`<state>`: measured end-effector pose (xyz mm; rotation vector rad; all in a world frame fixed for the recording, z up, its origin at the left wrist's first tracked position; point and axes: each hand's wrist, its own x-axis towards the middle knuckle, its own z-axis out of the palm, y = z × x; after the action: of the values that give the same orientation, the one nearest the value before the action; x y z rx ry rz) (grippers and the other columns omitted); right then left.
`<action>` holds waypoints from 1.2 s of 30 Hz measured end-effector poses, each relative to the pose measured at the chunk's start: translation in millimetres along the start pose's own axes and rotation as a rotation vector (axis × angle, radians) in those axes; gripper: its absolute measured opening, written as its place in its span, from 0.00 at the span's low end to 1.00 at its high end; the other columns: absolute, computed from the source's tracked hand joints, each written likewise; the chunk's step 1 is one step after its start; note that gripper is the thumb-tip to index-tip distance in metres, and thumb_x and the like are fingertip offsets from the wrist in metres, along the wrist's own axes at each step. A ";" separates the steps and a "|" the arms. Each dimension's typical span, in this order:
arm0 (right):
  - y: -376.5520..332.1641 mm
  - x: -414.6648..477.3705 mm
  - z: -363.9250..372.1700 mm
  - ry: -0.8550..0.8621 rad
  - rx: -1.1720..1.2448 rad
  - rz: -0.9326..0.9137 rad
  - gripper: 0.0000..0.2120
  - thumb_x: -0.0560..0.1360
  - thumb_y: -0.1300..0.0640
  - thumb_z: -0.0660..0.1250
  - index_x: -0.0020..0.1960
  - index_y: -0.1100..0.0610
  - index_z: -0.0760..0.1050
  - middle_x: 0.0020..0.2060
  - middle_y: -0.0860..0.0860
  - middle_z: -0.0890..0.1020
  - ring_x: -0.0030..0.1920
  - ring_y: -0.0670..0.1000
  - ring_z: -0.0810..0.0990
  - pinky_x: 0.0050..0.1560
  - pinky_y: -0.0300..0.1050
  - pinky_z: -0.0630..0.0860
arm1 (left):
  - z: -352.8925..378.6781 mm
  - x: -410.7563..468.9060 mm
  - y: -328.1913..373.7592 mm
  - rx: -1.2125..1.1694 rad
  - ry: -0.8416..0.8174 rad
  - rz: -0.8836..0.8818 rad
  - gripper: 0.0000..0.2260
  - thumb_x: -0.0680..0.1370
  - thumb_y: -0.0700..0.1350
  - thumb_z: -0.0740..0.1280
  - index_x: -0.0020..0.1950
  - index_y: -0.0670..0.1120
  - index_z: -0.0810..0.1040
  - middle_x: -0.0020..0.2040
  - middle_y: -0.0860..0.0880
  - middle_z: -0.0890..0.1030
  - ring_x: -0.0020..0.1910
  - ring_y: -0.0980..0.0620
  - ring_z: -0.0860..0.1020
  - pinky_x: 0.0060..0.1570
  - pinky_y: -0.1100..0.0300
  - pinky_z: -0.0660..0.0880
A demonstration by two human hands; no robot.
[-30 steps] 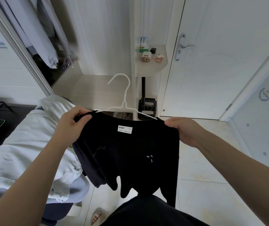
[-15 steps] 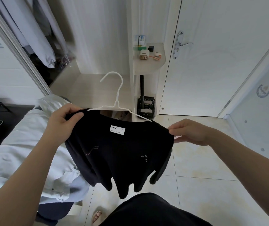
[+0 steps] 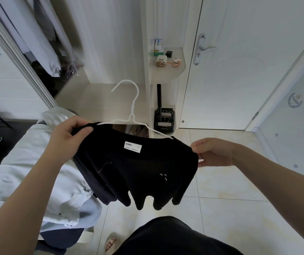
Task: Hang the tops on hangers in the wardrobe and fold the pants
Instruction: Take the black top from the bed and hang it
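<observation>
A black top (image 3: 138,168) with a white neck label hangs on a white wire hanger (image 3: 131,115) in front of me. My left hand (image 3: 68,133) grips the top's left shoulder together with the hanger's end. My right hand (image 3: 213,151) pinches the right shoulder seam, where the hanger's tip pokes out. The hook points up and left. Pale clothes (image 3: 27,162) lie piled on the bed at the left. The open wardrobe (image 3: 42,52), with light garments hanging inside, is at the upper left.
A white door (image 3: 239,70) with a lever handle stands ahead on the right. A corner shelf (image 3: 167,70) carries small items. A black device (image 3: 164,119) sits on the floor below it. Pale floor tiles (image 3: 221,199) spread to the right.
My right hand let go of its full grip on the shoulder, slid outward and now pinches the seam's edge. The right sleeve has dropped down. My left hand kept its hold.
</observation>
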<state>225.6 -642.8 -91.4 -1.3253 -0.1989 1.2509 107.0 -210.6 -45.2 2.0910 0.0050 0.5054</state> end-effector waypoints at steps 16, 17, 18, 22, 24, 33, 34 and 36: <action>-12.2 3.0 30.6 -0.254 -0.019 0.129 0.22 0.79 0.52 0.66 0.72 0.48 0.73 0.68 0.52 0.77 0.61 0.54 0.77 0.64 0.52 0.73 | 22.0 -3.5 21.8 0.089 0.044 0.117 0.07 0.75 0.51 0.69 0.46 0.66 0.79 0.46 0.59 0.82 0.49 0.57 0.79 0.53 0.67 0.73; -14.0 4.3 34.1 -0.253 -0.032 0.158 0.22 0.79 0.51 0.65 0.73 0.48 0.73 0.68 0.52 0.77 0.62 0.53 0.76 0.65 0.52 0.73 | 24.3 -5.0 23.7 0.113 0.038 0.138 0.09 0.75 0.50 0.69 0.47 0.67 0.79 0.46 0.60 0.82 0.51 0.57 0.79 0.55 0.67 0.72; -15.8 6.7 37.8 -0.238 -0.042 0.198 0.21 0.78 0.48 0.65 0.70 0.49 0.76 0.64 0.51 0.79 0.59 0.52 0.78 0.62 0.50 0.75 | 27.0 -6.0 25.7 0.134 0.029 0.157 0.11 0.75 0.48 0.69 0.47 0.67 0.79 0.47 0.61 0.81 0.52 0.57 0.78 0.56 0.67 0.71; -27.7 17.3 56.0 -0.283 -0.208 0.270 0.14 0.80 0.48 0.63 0.59 0.50 0.82 0.50 0.47 0.83 0.47 0.46 0.83 0.49 0.41 0.80 | 36.6 -9.3 33.7 0.159 -0.028 0.190 0.09 0.75 0.46 0.70 0.49 0.61 0.81 0.49 0.62 0.82 0.54 0.55 0.77 0.58 0.67 0.70; -28.5 25.4 61.7 -0.299 -0.348 0.284 0.10 0.79 0.58 0.67 0.59 0.51 0.82 0.51 0.49 0.85 0.48 0.48 0.85 0.49 0.42 0.81 | 39.3 -10.0 37.5 0.165 -0.035 0.191 0.07 0.75 0.45 0.70 0.50 0.57 0.82 0.49 0.59 0.82 0.54 0.55 0.77 0.58 0.66 0.70; -39.0 23.9 33.9 0.539 -0.934 0.215 0.14 0.73 0.68 0.58 0.48 0.58 0.81 0.43 0.55 0.80 0.42 0.53 0.82 0.40 0.47 0.85 | 22.7 -8.1 29.0 0.326 -0.082 0.201 0.11 0.76 0.34 0.74 0.51 0.50 0.84 0.46 0.59 0.82 0.52 0.58 0.77 0.56 0.71 0.67; -43.1 22.5 32.0 0.618 -0.941 0.196 0.15 0.74 0.67 0.58 0.50 0.57 0.81 0.46 0.56 0.80 0.44 0.56 0.82 0.39 0.48 0.85 | 22.5 -6.6 27.0 0.344 -0.079 0.203 0.10 0.76 0.35 0.73 0.51 0.49 0.84 0.47 0.59 0.82 0.51 0.60 0.77 0.56 0.70 0.68; -51.7 19.3 32.7 0.740 -0.940 0.145 0.15 0.74 0.67 0.57 0.50 0.54 0.80 0.48 0.56 0.80 0.44 0.58 0.84 0.39 0.49 0.85 | 22.8 -3.8 22.8 0.411 -0.056 0.206 0.08 0.76 0.37 0.73 0.52 0.47 0.85 0.47 0.58 0.82 0.49 0.57 0.77 0.56 0.63 0.71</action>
<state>238.5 -595.7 -49.7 -2.5606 -0.1621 0.6832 107.2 -242.4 -38.6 2.5242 -0.1521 0.6081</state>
